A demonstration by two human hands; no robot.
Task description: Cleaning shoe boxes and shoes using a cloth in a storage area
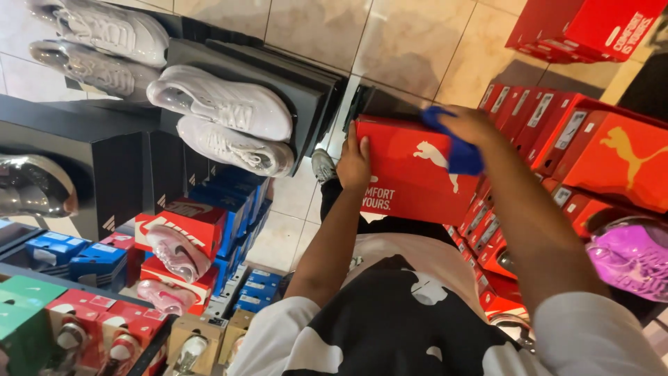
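**Red shoebox held at chest height, blue cloth on its lid**

Red shoebox (410,174): held in front of the person's torso, lid facing up toward the camera, tilted a little. White animal logo and white lettering on the lid.

Left hand (353,161): clamped on the box's left edge, thumb on the lid, fingers wrapped under out of sight.

Right hand (470,125): at the box's upper right corner, closed around a blue cloth (456,150). The cloth lies against the lid, partly covering the logo.

Just below the box: the person's black-and-white patterned top (396,320). A grey shoe (322,166) on the person's foot shows just left of the box, on the beige tiled floor (417,42).

Right of the box: a stack of red and orange shoeboxes (591,146), label ends facing out. A shiny purple shoe (630,257) sits lower right of the stack. One more red box (584,24) lies on the floor above and to the right.

Left of the box: black display shelves (264,69) carrying white sneakers (223,104), wrapped in clear film. Lower left of the box: blue shoeboxes (236,202), red boxes, and pink sneakers (177,254) resting on top of them.
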